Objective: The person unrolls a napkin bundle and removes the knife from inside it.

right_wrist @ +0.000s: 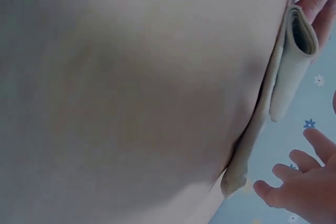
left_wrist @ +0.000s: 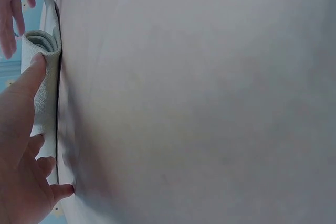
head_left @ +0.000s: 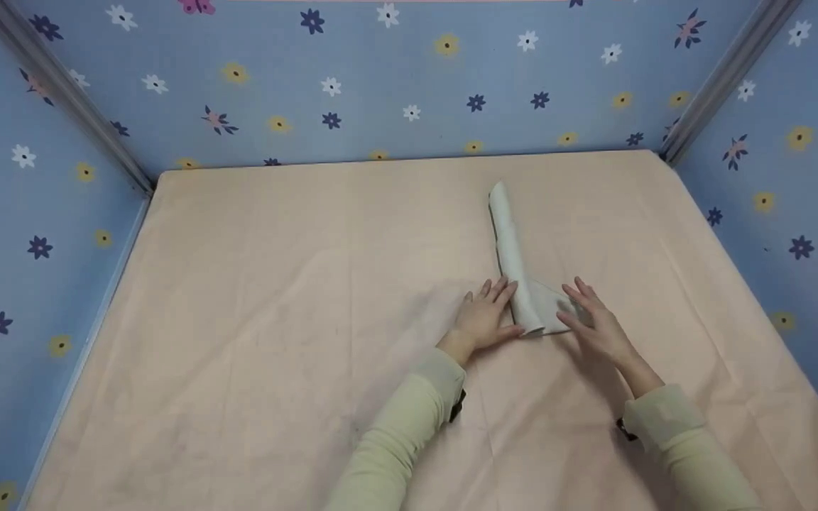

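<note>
Most of the pale cloth [head_left: 512, 255] looks rolled already — it lies against the left hand [head_left: 481, 318], whose unclenched fingers rest there without grasping. One flat flap [head_left: 549, 309] remains unrolled, just beside the right hand [head_left: 603, 335] — fingers spread, holding nothing.

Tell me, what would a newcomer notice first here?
Probably the bright blue flowered walls around the far edge and sides of the peach-coloured surface. Next, right of centre, the partly rolled pale cloth: of the two hands, the left hand touches the roll, the right hand is by its unrolled flap.
</note>
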Demonstrator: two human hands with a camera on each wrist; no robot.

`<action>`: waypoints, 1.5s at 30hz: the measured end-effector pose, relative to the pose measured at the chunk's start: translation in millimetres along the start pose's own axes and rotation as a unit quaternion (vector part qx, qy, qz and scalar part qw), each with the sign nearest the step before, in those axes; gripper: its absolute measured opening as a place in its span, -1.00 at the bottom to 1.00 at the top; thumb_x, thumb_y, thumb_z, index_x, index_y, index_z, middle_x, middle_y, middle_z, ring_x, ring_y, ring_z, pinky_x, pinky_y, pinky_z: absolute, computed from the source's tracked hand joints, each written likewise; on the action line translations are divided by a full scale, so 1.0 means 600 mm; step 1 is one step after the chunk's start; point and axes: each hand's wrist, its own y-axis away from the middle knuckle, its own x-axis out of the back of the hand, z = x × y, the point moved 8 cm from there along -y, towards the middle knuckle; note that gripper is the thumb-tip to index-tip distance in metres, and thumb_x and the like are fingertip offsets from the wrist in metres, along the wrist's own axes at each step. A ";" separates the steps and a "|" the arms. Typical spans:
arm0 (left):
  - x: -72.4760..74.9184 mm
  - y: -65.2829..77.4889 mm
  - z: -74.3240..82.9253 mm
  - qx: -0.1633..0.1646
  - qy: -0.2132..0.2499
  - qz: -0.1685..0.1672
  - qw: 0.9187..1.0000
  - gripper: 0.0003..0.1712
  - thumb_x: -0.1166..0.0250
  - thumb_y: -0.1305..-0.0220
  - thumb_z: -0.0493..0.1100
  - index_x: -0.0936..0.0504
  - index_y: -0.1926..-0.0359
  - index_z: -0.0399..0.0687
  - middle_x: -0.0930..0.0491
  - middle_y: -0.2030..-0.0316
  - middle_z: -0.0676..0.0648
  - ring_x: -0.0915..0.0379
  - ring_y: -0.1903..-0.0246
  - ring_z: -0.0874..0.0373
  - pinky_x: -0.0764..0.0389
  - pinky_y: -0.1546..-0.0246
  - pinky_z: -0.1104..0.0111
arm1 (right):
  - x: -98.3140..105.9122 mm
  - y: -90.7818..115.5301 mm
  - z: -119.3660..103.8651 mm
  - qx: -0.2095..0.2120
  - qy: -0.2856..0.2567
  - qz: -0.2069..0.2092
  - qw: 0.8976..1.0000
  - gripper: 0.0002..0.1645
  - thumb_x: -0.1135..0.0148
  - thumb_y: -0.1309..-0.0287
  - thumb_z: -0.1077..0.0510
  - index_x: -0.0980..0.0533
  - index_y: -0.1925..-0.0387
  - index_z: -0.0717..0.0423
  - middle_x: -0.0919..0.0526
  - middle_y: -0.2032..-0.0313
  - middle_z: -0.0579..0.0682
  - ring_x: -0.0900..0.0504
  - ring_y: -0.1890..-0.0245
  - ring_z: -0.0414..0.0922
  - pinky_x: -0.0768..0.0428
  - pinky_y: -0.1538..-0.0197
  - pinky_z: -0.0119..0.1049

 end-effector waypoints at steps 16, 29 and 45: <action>-0.003 -0.002 -0.002 0.006 -0.012 -0.008 1.000 -0.06 0.08 -0.09 0.42 0.14 -0.38 0.13 0.17 -0.36 0.04 0.19 -0.30 0.02 -0.14 -0.15 0.02 | -0.036 -0.013 0.019 0.008 0.135 -0.090 0.987 -0.28 0.05 -0.23 -0.08 -0.02 -0.32 0.11 0.23 -0.33 0.22 0.35 -0.28 0.25 0.36 -0.12 0.33; 0.000 0.002 0.001 0.017 -0.025 -0.048 0.998 -0.08 0.08 -0.11 0.38 0.16 -0.38 0.11 0.17 -0.36 0.03 0.23 -0.31 0.03 -0.10 -0.18 0.03 | -0.059 -0.006 0.044 0.009 0.204 -0.117 0.972 -0.22 0.15 -0.25 -0.15 0.09 -0.35 0.12 0.27 -0.33 0.27 0.35 -0.28 0.26 0.39 -0.12 0.32; 0.028 -0.006 0.015 0.010 -0.065 -0.059 0.996 -0.15 0.02 -0.14 0.31 0.00 -0.35 0.05 0.03 -0.33 -0.05 0.14 -0.30 0.05 -0.10 -0.19 0.07 | -0.066 -0.005 0.050 0.002 0.267 -0.111 0.957 -0.21 0.31 -0.26 -0.24 0.14 -0.35 0.10 0.27 -0.34 0.21 0.36 -0.30 0.19 0.42 -0.14 0.27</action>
